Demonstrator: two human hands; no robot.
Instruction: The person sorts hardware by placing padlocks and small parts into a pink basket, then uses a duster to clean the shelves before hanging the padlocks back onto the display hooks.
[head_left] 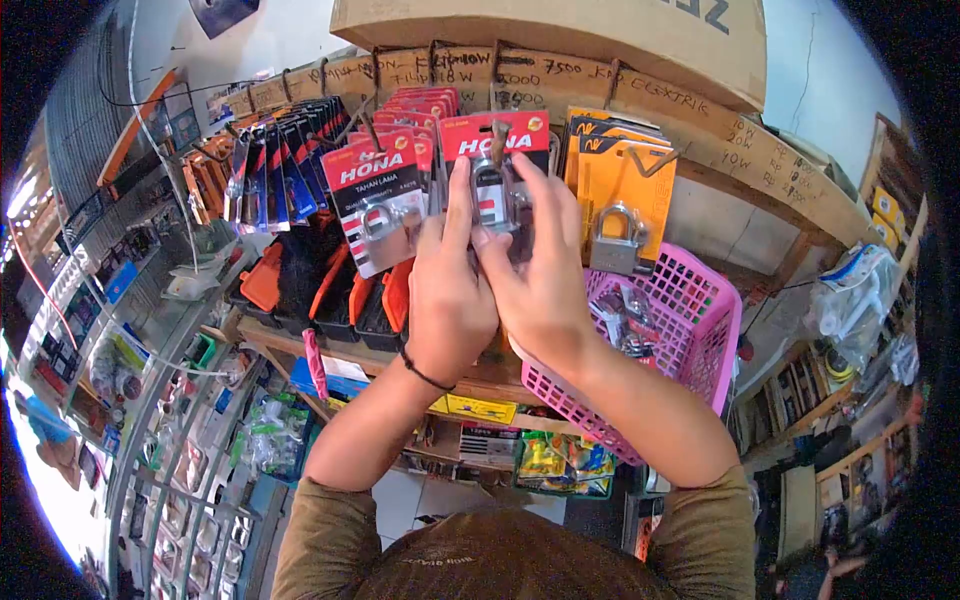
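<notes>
Both my hands are raised in front of a carded padlock pack [491, 200] with a red HONA header, which hangs at a hook on the wooden rail. My left hand [452, 285] holds its left edge, the index finger stretched up along the card. At the right edge is my right hand [543, 270], its thumb across the lower front and its fingers up the side. Left of them hangs another HONA padlock pack [375, 200], slightly tilted. An orange-carded padlock [617, 225] hangs to the right. The lower part of the held pack is hidden by my hands.
Above is a handwritten wooden rail [700, 125] with a large cardboard box [560, 45] over it. A pink basket [715, 300] with small packs stands below right. Blue and dark packs [280, 175] hang at left, above orange-and-black toolboxes [345, 295]. Glass shelving [165, 440] stands lower left.
</notes>
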